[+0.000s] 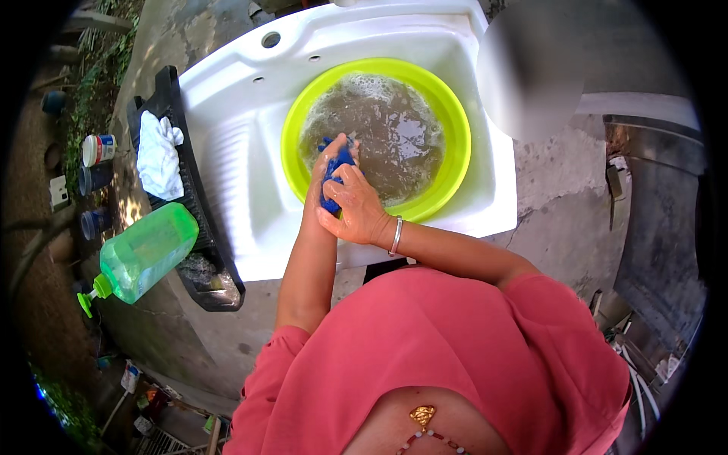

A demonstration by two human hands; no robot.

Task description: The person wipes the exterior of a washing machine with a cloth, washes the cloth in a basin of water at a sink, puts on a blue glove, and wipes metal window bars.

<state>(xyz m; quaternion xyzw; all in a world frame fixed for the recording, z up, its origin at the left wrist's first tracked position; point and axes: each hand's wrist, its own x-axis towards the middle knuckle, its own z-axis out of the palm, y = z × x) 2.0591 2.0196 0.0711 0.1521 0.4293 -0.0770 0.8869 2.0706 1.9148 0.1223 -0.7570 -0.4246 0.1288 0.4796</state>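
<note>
A wet blue cloth (333, 190) is bunched between my two hands, over the near left rim of a lime-green plastic basin (461, 136). My left hand (339, 148) lies beneath the cloth, mostly covered by it, with its fingertips over the water. From above, my right hand (358, 202) presses on the cloth with bent fingers; a silver bangle circles that wrist. Cloudy, greyish water (392, 136) with foam along its edge fills much of the basin. The basin stands inside a white laundry sink (495, 187).
Left of the basin is the sink's ribbed washboard (227, 176). Beyond it, a black ribbed board (219, 284) carries a crumpled white cloth (159, 156) and a green pump bottle (148, 253). Several small tubs, one a white tub (98, 151), stand farther left. A blurred pale object (526, 79) covers the upper right.
</note>
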